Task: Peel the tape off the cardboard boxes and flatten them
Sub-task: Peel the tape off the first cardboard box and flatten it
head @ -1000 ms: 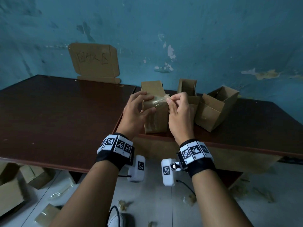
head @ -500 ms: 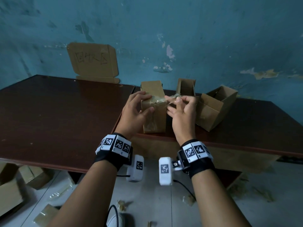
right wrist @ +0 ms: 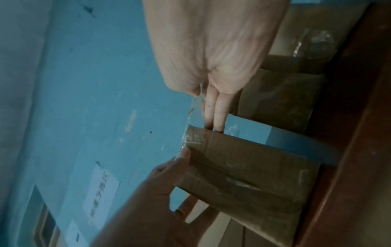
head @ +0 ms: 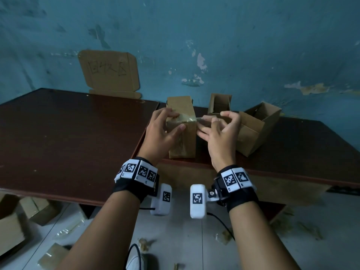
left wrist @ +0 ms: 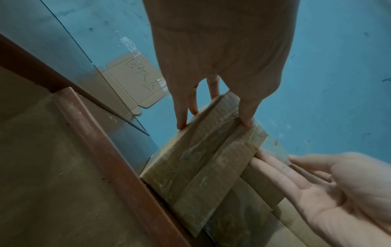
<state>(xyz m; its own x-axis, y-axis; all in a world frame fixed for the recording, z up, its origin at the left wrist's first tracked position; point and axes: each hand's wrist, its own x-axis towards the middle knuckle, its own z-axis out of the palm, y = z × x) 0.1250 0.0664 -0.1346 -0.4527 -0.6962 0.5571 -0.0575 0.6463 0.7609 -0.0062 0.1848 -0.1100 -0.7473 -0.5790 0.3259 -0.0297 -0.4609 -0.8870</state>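
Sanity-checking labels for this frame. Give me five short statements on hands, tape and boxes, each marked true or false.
1. The left hand holds the taped box upright on the table. True.
2. The right hand pinches a strip of clear tape pulled off that box. True.
3. The taped box is already flattened. False: it stands as a closed box, with tape on its front face.
4. Two open boxes stand right of the taped one, a small one and a larger one. True.
5. The cardboard sign with writing lies flat on the table. False: it stands against the blue wall.
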